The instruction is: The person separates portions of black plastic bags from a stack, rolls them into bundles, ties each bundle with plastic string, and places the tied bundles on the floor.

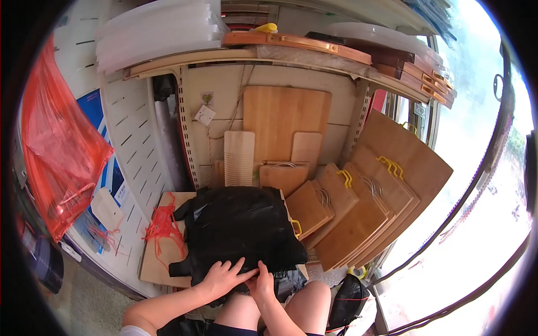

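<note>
A pile of black plastic bags (235, 224) lies flat in front of me, over a light wooden board. My left hand (221, 280) rests on the near edge of the pile, its fingers spread on the black plastic. Right beside it, my right hand (261, 284) has its fingers pinched together at the edge of the plastic. The two hands touch at the fingertips. What exactly the right fingertips grip is small and partly hidden. Crumpled black plastic (288, 283) hangs by my knees.
Red plastic strings (165, 229) lie on the wooden board (154, 260) at left. Cutting boards with handles (358, 224) lean at right. A shelf (246, 54) with stacked boards runs overhead. A red plastic bag (61, 151) hangs at left. A tape roll (357, 272) is low at right.
</note>
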A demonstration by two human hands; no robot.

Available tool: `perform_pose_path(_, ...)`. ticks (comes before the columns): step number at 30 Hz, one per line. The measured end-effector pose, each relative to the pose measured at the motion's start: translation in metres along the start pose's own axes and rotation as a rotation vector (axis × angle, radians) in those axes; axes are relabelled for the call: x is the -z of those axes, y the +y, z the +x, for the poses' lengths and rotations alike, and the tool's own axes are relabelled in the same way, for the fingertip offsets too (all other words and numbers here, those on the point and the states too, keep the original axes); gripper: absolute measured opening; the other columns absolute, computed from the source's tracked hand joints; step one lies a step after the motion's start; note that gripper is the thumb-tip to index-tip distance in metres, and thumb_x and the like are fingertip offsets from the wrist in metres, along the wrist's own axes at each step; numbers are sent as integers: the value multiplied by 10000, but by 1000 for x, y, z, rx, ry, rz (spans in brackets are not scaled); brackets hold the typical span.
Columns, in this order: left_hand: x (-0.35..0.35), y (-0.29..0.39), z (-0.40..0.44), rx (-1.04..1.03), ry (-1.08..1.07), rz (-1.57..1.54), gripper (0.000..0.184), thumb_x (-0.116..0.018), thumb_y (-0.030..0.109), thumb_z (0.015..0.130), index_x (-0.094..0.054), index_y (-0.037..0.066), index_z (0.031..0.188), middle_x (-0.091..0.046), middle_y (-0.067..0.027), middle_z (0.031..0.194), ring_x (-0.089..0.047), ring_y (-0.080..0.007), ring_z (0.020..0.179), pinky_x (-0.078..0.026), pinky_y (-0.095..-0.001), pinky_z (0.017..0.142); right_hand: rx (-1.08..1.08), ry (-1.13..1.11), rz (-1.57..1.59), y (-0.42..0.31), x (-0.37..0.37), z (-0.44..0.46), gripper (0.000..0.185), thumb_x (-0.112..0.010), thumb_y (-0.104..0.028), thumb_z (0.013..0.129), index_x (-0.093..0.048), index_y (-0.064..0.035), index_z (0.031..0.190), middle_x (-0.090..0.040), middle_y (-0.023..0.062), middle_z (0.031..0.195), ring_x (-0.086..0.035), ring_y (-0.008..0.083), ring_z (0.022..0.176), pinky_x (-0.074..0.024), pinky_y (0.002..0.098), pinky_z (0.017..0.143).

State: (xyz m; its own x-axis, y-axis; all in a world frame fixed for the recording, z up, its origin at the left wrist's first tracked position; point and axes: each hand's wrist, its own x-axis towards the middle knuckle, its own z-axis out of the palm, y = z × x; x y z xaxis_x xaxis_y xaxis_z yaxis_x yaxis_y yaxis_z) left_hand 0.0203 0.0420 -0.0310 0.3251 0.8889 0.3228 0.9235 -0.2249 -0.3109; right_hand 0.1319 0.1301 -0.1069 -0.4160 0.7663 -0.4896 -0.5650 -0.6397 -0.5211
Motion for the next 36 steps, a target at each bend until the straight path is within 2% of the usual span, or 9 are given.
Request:
perform_pose_path(5,-5,8,-7,47,-14,-7,591,-582,169,776,-497,338,1336,-549,-141,1257,-583,-203,722,-491,-311,620,125,79,-53,-16,-5,-10,337,-526,-244,939,-447,25,1126,-572,132,1020,-604,231,806,-514,390,582)
perform_pose_path(11,25,-2,-9,137,-105,-780,599,-662,223,809,-454,185,1370,-453,-166,1364,-558,-279,1098,-521,-339,814,646,137,-1062,-39,3,-26,231,-568,-182,893,-557,49,892,-634,192,812,-636,324,748,-481,393,626)
perform_pose_path(13,46,-25,-5,314,-81,-1194,646,-688,238,820,-408,75,1378,-384,-167,1425,-427,-323,1282,-469,-365,941,736,-78,-1268,-63,-10,-54,218,-581,-146,874,-539,65,840,-596,217,726,-613,380,720,-473,394,626)
perform_pose_path(18,78,-61,14,266,308,-837,837,-734,90,693,-316,68,1418,-283,-182,1487,-275,-315,1386,-251,-426,1126,1032,-871,-1521,-110,-31,-122,353,-622,-36,692,-600,34,1037,-586,200,781,-603,397,725,-502,443,658)
perform_pose_path(21,84,-69,16,167,268,-848,836,-716,11,653,-357,99,1403,-418,-152,1405,-288,-295,1387,-208,-445,1142,857,-1052,-1709,-125,-27,-161,525,-551,31,631,-593,3,1154,-641,164,921,-639,338,831,-526,388,739)
perform_pose_path(24,77,-73,11,68,92,-925,818,-696,-41,640,-406,130,1385,-584,-91,1192,-429,-284,1298,-170,-456,1153,844,-1069,-1831,-153,-22,-195,398,-589,-7,572,-606,23,968,-609,198,916,-605,372,807,-511,409,718)
perform_pose_path(25,84,-68,11,128,17,-1044,692,-690,-60,643,-533,119,1293,-633,-41,988,-570,-255,1123,-304,-405,1097,842,-1078,-1870,-164,-21,-206,358,-601,-19,552,-611,30,907,-599,210,914,-593,383,799,-506,415,710)
perform_pose_path(30,27,-39,-17,20,-119,-1501,414,-640,-94,711,-665,53,1097,-641,-68,1002,-620,-190,997,-488,-287,827,882,-1086,-1864,-206,-21,-226,389,-578,10,545,-615,30,933,-597,199,883,-591,379,782,-500,411,694)
perform_pose_path(36,-39,27,-60,291,-186,-1715,397,-559,-66,836,-558,48,1216,-640,-97,1099,-610,-185,1017,-471,-309,870,1026,-881,-1771,-236,-44,-247,519,-510,63,524,-626,25,1029,-586,186,825,-586,376,757,-486,389,681)
